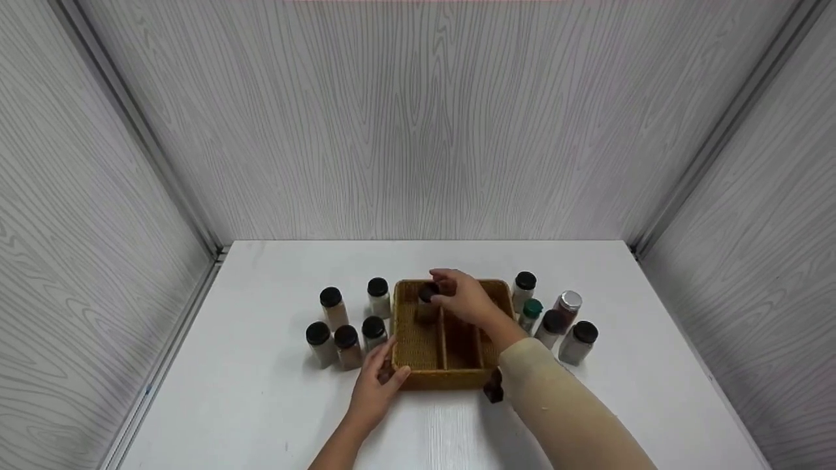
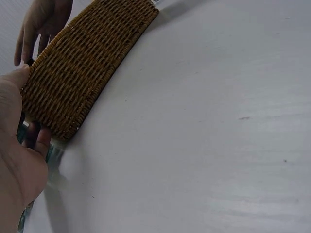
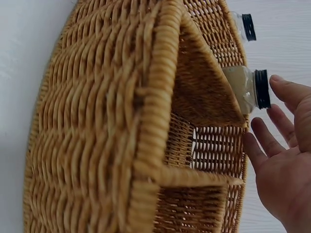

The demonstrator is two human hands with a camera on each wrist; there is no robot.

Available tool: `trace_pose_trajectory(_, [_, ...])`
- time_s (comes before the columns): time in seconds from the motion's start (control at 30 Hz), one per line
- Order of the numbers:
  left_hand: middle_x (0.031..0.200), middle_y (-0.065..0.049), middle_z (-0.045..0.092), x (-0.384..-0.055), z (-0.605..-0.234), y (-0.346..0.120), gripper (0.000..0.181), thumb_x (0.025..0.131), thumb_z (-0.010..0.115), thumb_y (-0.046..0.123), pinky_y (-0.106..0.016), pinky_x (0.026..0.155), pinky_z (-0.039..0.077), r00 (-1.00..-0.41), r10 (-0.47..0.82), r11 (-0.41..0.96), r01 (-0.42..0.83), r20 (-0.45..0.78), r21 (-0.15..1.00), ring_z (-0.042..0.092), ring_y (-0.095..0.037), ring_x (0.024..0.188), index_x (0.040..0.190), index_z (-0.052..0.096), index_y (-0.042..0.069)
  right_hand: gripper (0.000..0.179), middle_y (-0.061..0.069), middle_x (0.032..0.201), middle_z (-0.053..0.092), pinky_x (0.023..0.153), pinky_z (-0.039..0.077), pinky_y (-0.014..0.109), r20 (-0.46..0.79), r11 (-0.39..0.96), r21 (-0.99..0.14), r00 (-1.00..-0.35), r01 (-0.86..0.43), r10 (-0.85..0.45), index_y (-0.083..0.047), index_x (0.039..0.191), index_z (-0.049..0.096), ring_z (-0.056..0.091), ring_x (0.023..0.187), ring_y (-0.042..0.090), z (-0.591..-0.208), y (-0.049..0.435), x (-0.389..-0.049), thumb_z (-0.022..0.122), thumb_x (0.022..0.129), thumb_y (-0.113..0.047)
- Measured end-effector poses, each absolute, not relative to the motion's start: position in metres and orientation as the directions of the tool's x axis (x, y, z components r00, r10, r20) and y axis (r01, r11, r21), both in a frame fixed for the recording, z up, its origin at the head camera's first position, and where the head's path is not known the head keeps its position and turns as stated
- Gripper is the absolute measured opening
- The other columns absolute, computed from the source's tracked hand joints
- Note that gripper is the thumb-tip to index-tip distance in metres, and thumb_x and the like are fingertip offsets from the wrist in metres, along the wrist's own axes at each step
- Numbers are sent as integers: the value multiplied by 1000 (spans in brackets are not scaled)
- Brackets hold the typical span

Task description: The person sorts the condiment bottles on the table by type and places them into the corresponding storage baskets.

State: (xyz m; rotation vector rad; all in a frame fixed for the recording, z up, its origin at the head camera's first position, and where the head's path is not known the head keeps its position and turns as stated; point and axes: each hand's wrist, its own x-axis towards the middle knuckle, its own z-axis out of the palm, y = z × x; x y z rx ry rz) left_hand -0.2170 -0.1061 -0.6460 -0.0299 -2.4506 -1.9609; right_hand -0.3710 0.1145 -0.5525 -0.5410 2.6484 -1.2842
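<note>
A brown woven basket [image 1: 450, 380] with dividers stands on the white table. My left hand [image 1: 375, 386] grips its near left corner, thumb at the front rim and fingers along the left side. Inside the left compartment, toward the back, a spice jar [image 1: 426, 312] stands upright with a black lid and pale contents. Over the divider beside it is my right hand [image 1: 465, 299]. In the right wrist view the jar's black lid [image 3: 262, 89] shows close to the thumb, and the spread fingers [image 3: 266, 136] do not wrap it.
Several black-lidded jars [image 1: 332, 307] stand left of the basket. To its right are more jars, one with a green lid [image 1: 532, 308] and one with a silver lid [image 1: 570, 300]. A small dark object [image 1: 494, 386] lies by the near right corner. Grey wood-grain panels [image 1: 418, 130] enclose the table.
</note>
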Motion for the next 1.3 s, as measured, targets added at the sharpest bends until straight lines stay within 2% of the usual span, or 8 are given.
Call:
trace_pose_trajectory(0.13, [169, -20, 37, -216, -645, -106, 69, 106, 72, 29, -55, 122, 48, -1000, 23, 207, 17, 12, 978, 50, -40, 147, 167, 43, 15, 60, 11, 155, 61, 116, 55, 53, 28, 554, -790, -919, -262, -394, -18, 160, 55, 58, 147, 34, -548, 121, -370, 76, 104, -17])
trace_pose_trajectory(0.43, [170, -18, 39, -216, -640, -109, 70, 104, 75, 30, -57, 121, 49, -1000, 30, 212, -4, -10, 977, 52, -40, 147, 166, 44, 16, 60, 12, 156, 61, 113, 57, 55, 39, 526, -807, -913, -268, -405, -16, 160, 54, 58, 146, 38, -536, 140, -364, 76, 104, -16])
trace_pose_trajectory(0.73, [166, -18, 43, -217, -637, -106, 68, 102, 78, 33, -54, 114, 54, -999, -21, 335, 34, 43, 942, 55, -39, 144, 162, 51, 17, 57, 17, 153, 63, 113, 55, 59, 49, 532, -801, -916, -274, -398, -16, 157, 57, 59, 144, 43, -530, 162, -360, 76, 104, -17])
trace_pose_trajectory(0.87, [165, -16, 44, -218, -636, -104, 67, 101, 80, 31, -53, 114, 54, -997, -39, 371, 49, 68, 927, 56, -39, 144, 160, 54, 16, 57, 17, 152, 63, 115, 55, 57, 36, 514, -822, -923, -245, -382, -16, 157, 57, 60, 143, 41, -527, 173, -357, 76, 103, -15])
trace_pose_trajectory(1.0, [165, -17, 45, -219, -636, -104, 67, 100, 80, 28, -52, 113, 56, -997, -40, 361, 50, 69, 931, 57, -38, 143, 160, 54, 13, 59, 19, 153, 63, 117, 54, 54, 23, 490, -844, -927, -218, -373, -16, 157, 57, 61, 143, 38, -524, 189, -355, 77, 102, -14])
trace_pose_trajectory(1.3, [166, -17, 43, -219, -635, -107, 67, 102, 78, 29, -51, 114, 56, -999, -20, 346, 30, 39, 938, 55, -40, 145, 162, 52, 12, 61, 19, 158, 58, 118, 52, 59, 11, 493, -845, -928, -208, -373, -16, 161, 51, 55, 148, 44, -519, 234, -350, 74, 105, -19])
